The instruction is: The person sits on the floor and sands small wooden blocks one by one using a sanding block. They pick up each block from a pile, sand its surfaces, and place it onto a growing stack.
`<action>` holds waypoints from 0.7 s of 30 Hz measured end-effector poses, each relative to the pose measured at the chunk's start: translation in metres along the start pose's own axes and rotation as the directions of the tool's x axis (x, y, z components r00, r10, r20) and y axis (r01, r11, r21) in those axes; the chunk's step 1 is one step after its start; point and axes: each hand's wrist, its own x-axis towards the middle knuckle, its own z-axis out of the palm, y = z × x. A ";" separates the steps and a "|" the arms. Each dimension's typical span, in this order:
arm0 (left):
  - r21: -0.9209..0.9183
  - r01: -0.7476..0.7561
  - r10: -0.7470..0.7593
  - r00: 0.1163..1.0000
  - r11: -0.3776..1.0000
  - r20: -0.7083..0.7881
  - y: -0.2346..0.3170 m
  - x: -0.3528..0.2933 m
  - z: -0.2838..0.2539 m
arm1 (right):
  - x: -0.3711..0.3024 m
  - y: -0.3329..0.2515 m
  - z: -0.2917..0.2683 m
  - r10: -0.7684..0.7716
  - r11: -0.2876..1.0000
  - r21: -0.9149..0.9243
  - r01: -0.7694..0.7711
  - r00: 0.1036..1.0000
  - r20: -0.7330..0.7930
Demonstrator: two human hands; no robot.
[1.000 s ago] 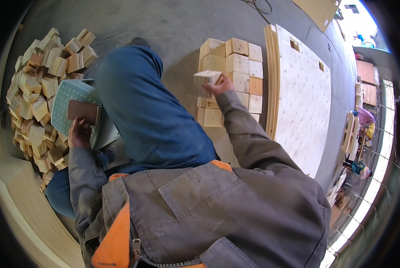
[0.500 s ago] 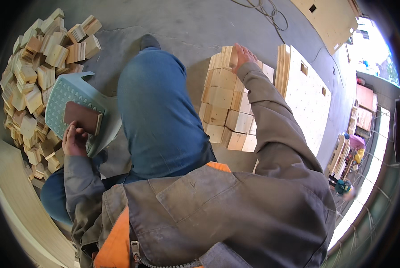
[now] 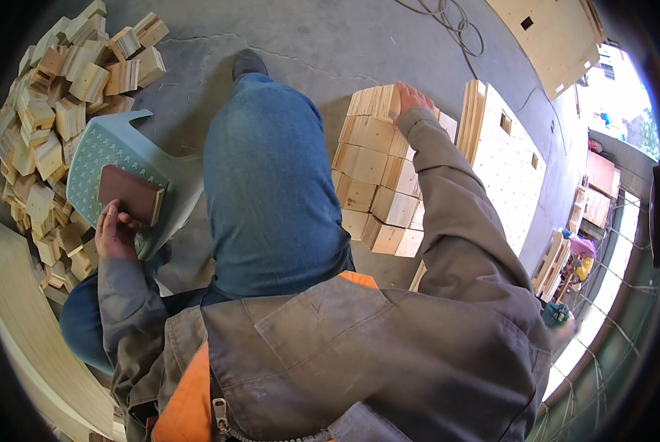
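Observation:
In my left hand [image 3: 116,232] is a flat block [image 3: 132,193] with a reddish-brown face and a pale wooden edge. My fingers curl at its near edge, and it lies over the seat of a pale green plastic stool [image 3: 98,151]. To the right of my knee, pale wooden blocks [image 3: 361,163] stand in a neat stack of several rows. My right hand [image 3: 412,100] rests at the far end of this stack with its fingers stretched out over the top blocks. The sleeve partly hides the stack's right side.
A loose heap of wooden blocks [image 3: 39,158] rises left of the stool. Right of the stack lean large pale panels [image 3: 508,158] with square holes. A coiled cable [image 3: 459,29] lies on the grey floor beyond, near another panel [image 3: 543,33].
My right hand has slid slightly right along the far end of the stack, and the top blocks there look more evenly lined up. My left hand still holds the brown block.

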 end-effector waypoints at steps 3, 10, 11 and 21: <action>0.000 -0.013 0.013 1.000 1.000 0.018 0.002 -0.004 0.005 | -0.002 -0.003 -0.003 0.007 1.000 -0.009 -0.007 1.000 0.013; 0.012 -0.011 0.011 1.000 1.000 0.023 0.002 -0.004 0.004 | -0.002 -0.010 -0.012 0.042 0.999 -0.031 -0.041 0.998 0.043; 0.020 -0.010 0.009 1.000 1.000 0.025 0.002 -0.004 0.003 | -0.001 -0.011 -0.012 0.069 0.997 -0.028 -0.068 0.996 0.053; 0.018 -0.012 0.011 1.000 1.000 0.019 -0.002 0.002 0.003 | -0.002 -0.009 -0.005 0.052 0.996 -0.067 -0.051 0.999 0.012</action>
